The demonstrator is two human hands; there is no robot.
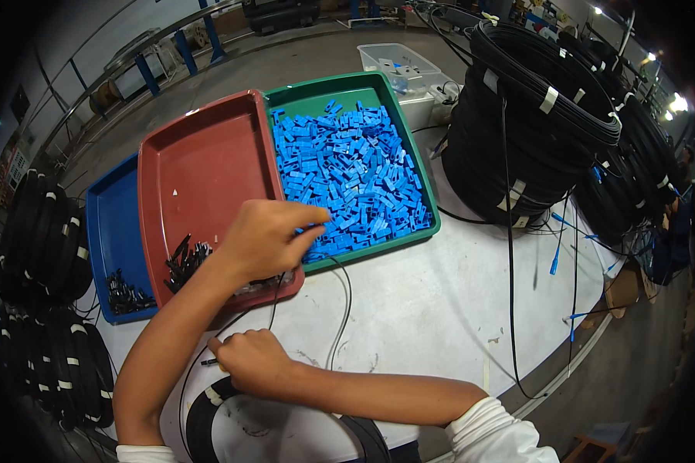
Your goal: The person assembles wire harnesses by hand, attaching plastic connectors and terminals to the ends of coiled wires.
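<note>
My left hand [270, 239] reaches over the near left corner of a green tray [432, 224] filled with small blue plastic connector parts [347, 170]. Its thumb and forefinger are bent toward each other in a pinch; whatever lies between the tips is lost against the blue parts. Closer to me, my right hand [255, 361] is closed in a fist on a thin black cable [275, 305]. A short dark tip [209, 361] sticks out to the left of that fist. Beneath it, a coil of black cable [202, 420] with pale tape lies on the white table.
A red tray [208, 162] and a blue tray [116, 224] hold small black pieces. Tall black cable coils [510, 154] stand at the right, with loose blue-ended leads [554, 261] hanging near. More coils [46, 239] are at the left. A clear bin [398, 58] stands behind.
</note>
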